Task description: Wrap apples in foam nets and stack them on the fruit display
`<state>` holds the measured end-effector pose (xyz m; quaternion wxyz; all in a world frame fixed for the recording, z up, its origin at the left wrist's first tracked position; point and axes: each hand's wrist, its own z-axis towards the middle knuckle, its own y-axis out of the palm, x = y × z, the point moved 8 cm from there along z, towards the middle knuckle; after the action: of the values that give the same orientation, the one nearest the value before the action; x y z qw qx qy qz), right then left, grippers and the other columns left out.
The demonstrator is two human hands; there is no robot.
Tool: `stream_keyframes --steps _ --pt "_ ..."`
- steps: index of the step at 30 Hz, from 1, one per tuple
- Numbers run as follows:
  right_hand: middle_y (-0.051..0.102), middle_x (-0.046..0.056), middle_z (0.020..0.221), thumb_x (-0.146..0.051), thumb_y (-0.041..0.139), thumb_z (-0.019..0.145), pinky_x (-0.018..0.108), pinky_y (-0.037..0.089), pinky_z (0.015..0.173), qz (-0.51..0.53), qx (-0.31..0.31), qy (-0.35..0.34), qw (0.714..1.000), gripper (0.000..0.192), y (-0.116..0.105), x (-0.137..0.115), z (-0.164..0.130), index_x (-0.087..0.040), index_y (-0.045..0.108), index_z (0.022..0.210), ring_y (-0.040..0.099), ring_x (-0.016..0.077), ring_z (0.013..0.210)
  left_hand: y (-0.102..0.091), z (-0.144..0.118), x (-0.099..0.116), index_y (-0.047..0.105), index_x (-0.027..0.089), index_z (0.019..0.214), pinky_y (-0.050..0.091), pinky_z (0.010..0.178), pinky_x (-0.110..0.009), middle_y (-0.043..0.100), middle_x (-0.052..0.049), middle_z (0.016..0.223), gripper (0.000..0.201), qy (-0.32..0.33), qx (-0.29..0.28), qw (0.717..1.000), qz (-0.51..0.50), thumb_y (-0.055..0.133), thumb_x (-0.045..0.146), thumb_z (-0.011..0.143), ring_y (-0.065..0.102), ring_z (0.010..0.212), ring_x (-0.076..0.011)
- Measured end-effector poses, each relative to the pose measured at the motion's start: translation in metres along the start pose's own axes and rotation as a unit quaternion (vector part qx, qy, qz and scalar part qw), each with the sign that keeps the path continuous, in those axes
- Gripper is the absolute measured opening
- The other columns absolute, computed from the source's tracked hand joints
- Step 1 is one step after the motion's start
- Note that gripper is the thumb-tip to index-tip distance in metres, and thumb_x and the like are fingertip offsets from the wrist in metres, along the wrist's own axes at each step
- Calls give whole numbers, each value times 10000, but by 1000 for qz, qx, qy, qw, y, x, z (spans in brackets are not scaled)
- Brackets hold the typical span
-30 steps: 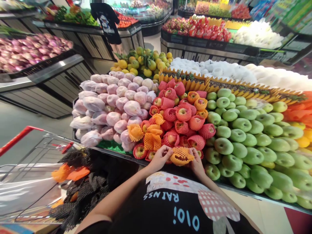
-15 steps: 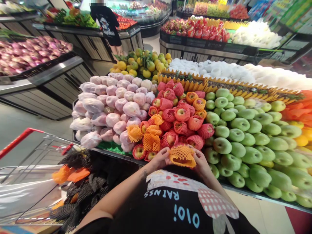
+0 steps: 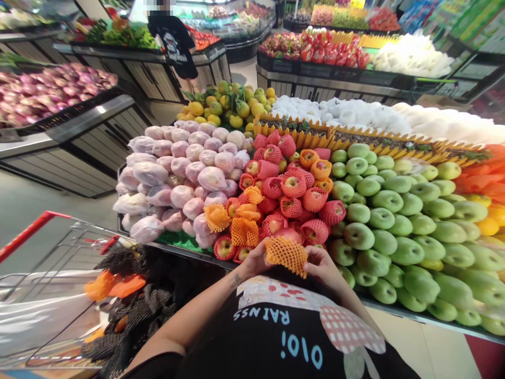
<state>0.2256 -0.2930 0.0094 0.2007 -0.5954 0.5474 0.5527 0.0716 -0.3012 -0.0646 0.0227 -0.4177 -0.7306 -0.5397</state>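
Note:
Just in front of my shirt, an orange foam fruit net (image 3: 286, 255) is stretched between my two hands. My left hand (image 3: 255, 259) grips its left end, and my right hand (image 3: 322, 265) pinches the right edge. The net looks flattened, with no fruit visible inside. Right behind it lies a bare red apple (image 3: 291, 235) on the pile. Around that are apples in pink foam nets (image 3: 295, 184). To the left, several loose orange foam nets (image 3: 244, 230) rest on top of the apples.
Plastic-wrapped pinkish fruit (image 3: 181, 195) fills the display's left part; green apples (image 3: 398, 226) fill the right. A shopping cart (image 3: 51, 216) with black and orange netting (image 3: 130, 300) stands at my left. A person in black (image 3: 173, 45) is farther back.
The orange net has turned and shifted slightly left, so its opening no longer faces me. My right hand has moved to its lower right edge. The bare apple behind shows more.

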Motion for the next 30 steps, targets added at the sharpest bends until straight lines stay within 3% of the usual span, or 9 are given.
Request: stream_keyframes --steps 4,7,9,12,16,18,24,28,30 --pt "685 -4 836 -433 867 711 289 532 736 4 99 -58 993 269 -15 -9 8 -252 674 761 633 164 773 14 -4 8 657 192 1011 565 866 -384 721 -87 1097 690 14 -30 999 18 892 640 541 672 1076 -315" --pt "663 25 1154 -427 809 763 322 524 910 13 132 -89 987 234 -16 -11 13 -259 649 788 626 214 1071 16 -5 16 620 204 1007 572 802 -326 704 -62 1068 626 31 -10 999 21 896 581 589 681 995 -238" --pt "656 28 1194 -454 741 818 361 520 962 19 124 -76 989 217 -12 -5 17 -271 624 831 614 240 1143 16 -6 20 573 203 906 566 752 -279 684 -26 966 560 33 -1 999 21 922 509 593 675 887 -176" --pt "688 4 1125 -463 663 886 387 481 1044 -27 157 -112 981 190 -15 -7 15 -319 615 1000 619 228 1147 21 -7 23 502 194 811 572 725 -258 639 4 867 543 18 1 999 38 940 440 606 654 788 -133" --pt "617 16 1395 -482 541 974 392 305 1216 -141 157 -160 964 363 -12 -18 5 -338 601 1302 503 217 1362 30 -11 29 525 198 898 590 747 -286 629 -4 910 505 -9 18 997 72 900 462 686 661 809 -138" --pt "603 27 1420 -525 517 974 408 327 1204 -148 124 -143 971 417 -7 -17 3 -327 607 1330 508 243 1363 37 -15 33 525 201 913 588 760 -299 621 -7 937 512 -20 22 995 91 888 489 696 662 833 -147" --pt "596 59 1400 -417 808 762 461 410 1130 -201 96 -122 967 667 -1 -14 4 -321 556 1371 567 298 1267 60 -26 44 526 196 866 533 784 -285 577 0 919 479 -35 2 979 200 817 558 752 605 831 -136" --pt "648 71 1313 -351 823 686 464 466 1077 -161 123 -107 973 646 -8 -2 9 -284 608 1291 616 305 1187 71 -29 74 588 182 815 457 781 -257 576 -21 905 421 97 43 920 377 783 554 783 534 850 -147" --pt "672 74 1270 -330 820 650 474 485 1059 -127 143 -98 977 652 -13 6 10 -263 617 1266 632 311 1163 77 -32 81 596 176 828 424 734 -253 559 -9 860 415 130 43 898 419 758 557 804 499 801 -140"
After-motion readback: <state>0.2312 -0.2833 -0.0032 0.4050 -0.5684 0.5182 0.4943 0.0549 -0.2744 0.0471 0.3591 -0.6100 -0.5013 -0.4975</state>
